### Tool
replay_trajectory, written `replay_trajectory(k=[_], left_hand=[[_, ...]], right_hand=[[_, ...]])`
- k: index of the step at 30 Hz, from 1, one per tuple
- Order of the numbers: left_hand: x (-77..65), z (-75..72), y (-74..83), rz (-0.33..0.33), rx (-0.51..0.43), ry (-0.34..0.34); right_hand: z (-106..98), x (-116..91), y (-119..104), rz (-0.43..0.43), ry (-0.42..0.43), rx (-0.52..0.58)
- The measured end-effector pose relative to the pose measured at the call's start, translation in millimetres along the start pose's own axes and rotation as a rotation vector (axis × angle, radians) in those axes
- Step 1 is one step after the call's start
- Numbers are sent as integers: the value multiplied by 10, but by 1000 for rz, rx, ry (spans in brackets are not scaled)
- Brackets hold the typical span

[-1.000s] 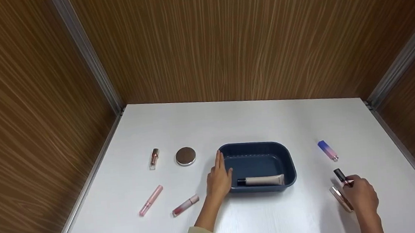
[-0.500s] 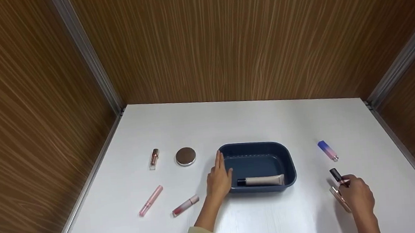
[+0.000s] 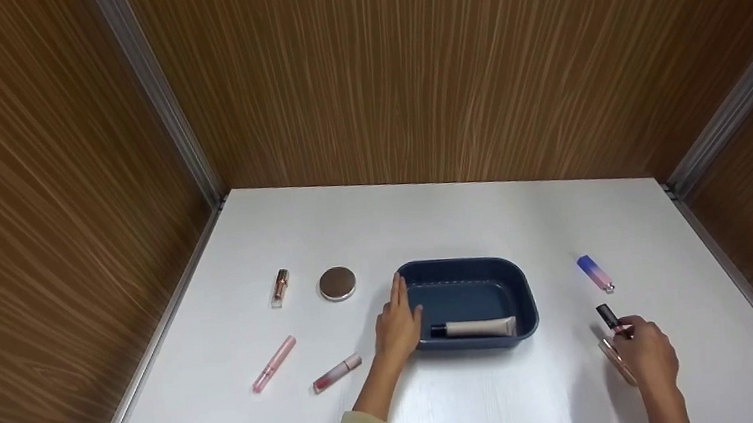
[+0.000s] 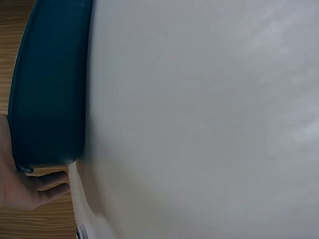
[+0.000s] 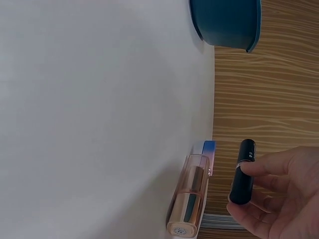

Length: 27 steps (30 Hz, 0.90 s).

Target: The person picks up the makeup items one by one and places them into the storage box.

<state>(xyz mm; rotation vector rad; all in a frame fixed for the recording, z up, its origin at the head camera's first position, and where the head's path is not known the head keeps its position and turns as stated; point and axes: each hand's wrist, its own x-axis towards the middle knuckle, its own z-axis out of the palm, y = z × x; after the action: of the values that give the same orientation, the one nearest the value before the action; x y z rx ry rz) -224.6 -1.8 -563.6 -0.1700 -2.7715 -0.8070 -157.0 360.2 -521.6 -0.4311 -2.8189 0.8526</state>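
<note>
My right hand point(image 3: 648, 355) pinches a black lipstick point(image 5: 242, 174) between thumb and fingers, held above the table at the right. Just beside it lies a clear and rose-gold lipstick tube point(image 5: 189, 194), partly hidden by the hand in the head view. A blue-to-pink lipstick point(image 3: 595, 273) lies a little farther back. At the middle, my left hand point(image 3: 397, 329) rests with straight fingers along the left side of a dark blue rectangular dish point(image 3: 467, 268). Inside the dish, near its front wall, is a beige squeeze tube point(image 3: 479, 328) with a black cap.
Left of the dish lie a round brown compact point(image 3: 337, 284), a small rose-gold lipstick point(image 3: 280, 289), a pink slim tube point(image 3: 274, 364) and a red-to-pink lip gloss point(image 3: 337, 373). Wood-grain panels point(image 3: 406, 79) border the white table point(image 3: 475, 400) at the back and both sides.
My right hand has shifted slightly left with the black lipstick, coming more over the rose-gold tube. The left hand and the dish have stayed in place.
</note>
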Motion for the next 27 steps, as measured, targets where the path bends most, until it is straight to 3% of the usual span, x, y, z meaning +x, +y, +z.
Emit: replay_trajectory(k=[9, 27], left_hand=[[-10, -4, 14, -17, 8, -30], [1, 10, 4, -7, 17, 4]], right_hand=[[17, -10, -47, 2, 1, 0], [66, -24, -115, -3, -17, -2]])
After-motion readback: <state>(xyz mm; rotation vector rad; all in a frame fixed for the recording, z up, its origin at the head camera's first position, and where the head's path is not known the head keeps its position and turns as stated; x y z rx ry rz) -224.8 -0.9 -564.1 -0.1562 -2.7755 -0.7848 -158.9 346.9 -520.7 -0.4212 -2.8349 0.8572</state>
